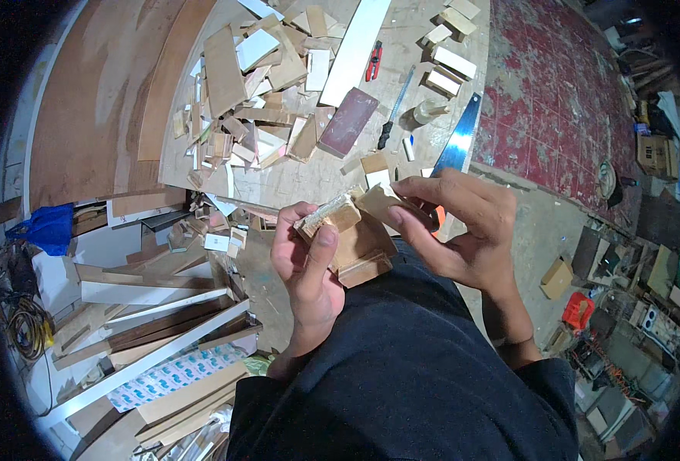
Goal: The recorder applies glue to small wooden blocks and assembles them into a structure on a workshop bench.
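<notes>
My left hand [309,265] grips a small open wooden box [369,240] made of thin boards, its thumb pressed on the near side. The box is tilted, with its inside facing up, and its upper left edge looks rough and whitish. In my right hand [470,223], a small flat tan wood piece [382,206] is pinched between thumb and fingers. That piece meets or overlaps the box's upper edge; I cannot tell whether they are joined. Behind my right hand lies a handsaw [460,137] with a shiny blade and an orange handle, partly hidden by the fingers.
On the worktable [424,69] lie a heap of wood offcuts [263,84], a dark red board [349,123], red-handled pliers [373,61], a thin-bladed saw [386,132], a bottle [428,111] and several small blocks [453,63]. Stacked boards [163,307] stand at the lower left.
</notes>
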A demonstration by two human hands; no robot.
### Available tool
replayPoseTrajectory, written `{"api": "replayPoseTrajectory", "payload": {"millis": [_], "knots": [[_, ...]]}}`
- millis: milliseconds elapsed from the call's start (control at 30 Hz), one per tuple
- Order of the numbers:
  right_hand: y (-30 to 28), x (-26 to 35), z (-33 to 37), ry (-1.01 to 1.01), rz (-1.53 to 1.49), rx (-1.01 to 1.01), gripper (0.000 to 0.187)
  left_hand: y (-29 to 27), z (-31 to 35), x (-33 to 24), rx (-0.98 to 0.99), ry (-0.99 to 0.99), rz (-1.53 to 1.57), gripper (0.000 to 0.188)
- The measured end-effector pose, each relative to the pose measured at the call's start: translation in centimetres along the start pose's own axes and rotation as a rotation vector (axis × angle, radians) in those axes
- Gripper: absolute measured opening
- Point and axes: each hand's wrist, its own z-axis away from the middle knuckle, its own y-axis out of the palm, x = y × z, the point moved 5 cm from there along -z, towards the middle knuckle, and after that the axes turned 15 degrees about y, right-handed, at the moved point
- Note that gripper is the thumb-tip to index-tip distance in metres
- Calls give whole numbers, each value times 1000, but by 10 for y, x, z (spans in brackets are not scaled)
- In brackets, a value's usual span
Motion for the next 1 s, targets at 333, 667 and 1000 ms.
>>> {"api": "replayPoseTrajectory", "payload": {"millis": [333,667,1000], "knots": [[-7,-14,3,296,-225,119,17,5,-2,-6,-48,-28,75,28],[7,-26,13,312,-590,405,43,6,-1,-5,-55,-67,140,28],[10,-34,25,573,-618,264,20,-4,2,1,39,-14,43,33]]}}
